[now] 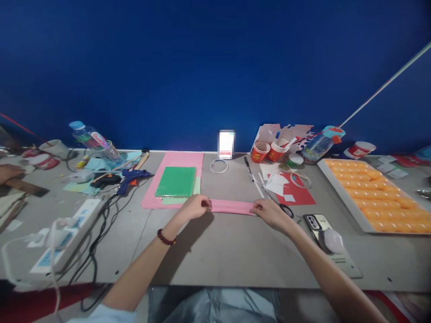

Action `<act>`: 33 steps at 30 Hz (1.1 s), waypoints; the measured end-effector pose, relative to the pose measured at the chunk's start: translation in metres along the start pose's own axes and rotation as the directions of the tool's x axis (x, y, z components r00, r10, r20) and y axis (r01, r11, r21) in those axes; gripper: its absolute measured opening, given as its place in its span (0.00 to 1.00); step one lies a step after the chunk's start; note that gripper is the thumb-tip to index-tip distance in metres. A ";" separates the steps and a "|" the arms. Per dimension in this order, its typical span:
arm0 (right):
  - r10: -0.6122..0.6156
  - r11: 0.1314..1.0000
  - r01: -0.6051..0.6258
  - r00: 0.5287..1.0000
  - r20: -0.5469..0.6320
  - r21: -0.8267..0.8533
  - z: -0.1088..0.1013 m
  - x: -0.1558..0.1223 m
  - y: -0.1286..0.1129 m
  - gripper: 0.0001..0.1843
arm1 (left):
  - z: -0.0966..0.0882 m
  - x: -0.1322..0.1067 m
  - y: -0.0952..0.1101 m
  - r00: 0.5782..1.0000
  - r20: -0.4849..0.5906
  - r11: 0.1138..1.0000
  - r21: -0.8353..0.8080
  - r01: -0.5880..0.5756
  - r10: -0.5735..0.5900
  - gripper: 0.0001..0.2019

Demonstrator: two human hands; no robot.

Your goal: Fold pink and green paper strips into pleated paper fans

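Observation:
A long, narrow strip of folded pink paper (232, 207) is stretched between my hands, low over the grey table. My left hand (196, 207) pinches its left end, with a dark beaded bracelet on that wrist. At the other end, the fingers of my right hand (267, 211) are closed on the strip. Just beyond my left hand lies a pink sheet (151, 190) with a green pack of paper (175, 181) on top. Scissors (286, 210) with black handles lie beside my right hand, partly hidden by it.
To the left are a blue glue gun (129, 179), a white power strip (67, 237) with cables and a plastic bottle (96, 141). Red paper cups (260, 152), a phone (319, 224) and a tray of orange balls (373, 193) stand to the right. Another person's hand (10, 173) shows far left.

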State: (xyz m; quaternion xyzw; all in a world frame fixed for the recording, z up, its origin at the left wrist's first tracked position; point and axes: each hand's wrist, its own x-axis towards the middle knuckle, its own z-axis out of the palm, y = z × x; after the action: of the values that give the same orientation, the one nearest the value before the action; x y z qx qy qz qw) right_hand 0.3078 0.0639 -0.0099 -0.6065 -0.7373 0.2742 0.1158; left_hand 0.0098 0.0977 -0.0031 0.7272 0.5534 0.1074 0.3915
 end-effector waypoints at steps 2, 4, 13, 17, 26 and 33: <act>0.007 1.000 -0.006 1.000 0.030 -0.012 -0.002 0.001 0.000 0.13 | -0.002 -0.001 0.003 1.000 0.012 1.000 0.005 0.004 -0.004 0.04; 0.010 0.999 -0.009 0.999 0.032 -0.032 -0.002 0.001 -0.003 0.12 | -0.004 -0.002 0.006 1.000 0.019 1.000 0.017 0.014 -0.014 0.04; -0.132 0.981 0.125 0.990 -0.041 -0.145 -0.001 -0.008 -0.014 0.11 | -0.009 0.004 0.009 0.993 0.067 0.993 0.073 0.097 -0.102 0.06; -0.142 0.987 0.144 0.989 0.029 -0.070 -0.003 -0.003 -0.008 0.10 | -0.008 0.005 0.007 0.990 0.082 0.992 0.062 0.107 -0.112 0.08; -0.070 0.996 0.078 0.987 0.143 -0.050 -0.012 0.005 -0.011 0.08 | -0.006 0.000 0.004 0.995 0.042 0.996 0.034 0.085 -0.087 0.07; -0.013 0.998 0.025 0.977 0.213 -0.051 -0.012 0.013 -0.002 0.13 | -0.006 0.004 0.003 0.996 0.056 0.997 -0.042 0.069 -0.067 0.08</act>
State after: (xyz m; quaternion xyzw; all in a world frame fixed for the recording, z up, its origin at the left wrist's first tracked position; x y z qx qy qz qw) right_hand 0.3094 0.0795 -0.0008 -0.5696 -0.7582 0.3165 0.0228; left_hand 0.0094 0.1036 0.0021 0.7018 0.5643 0.0864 0.4260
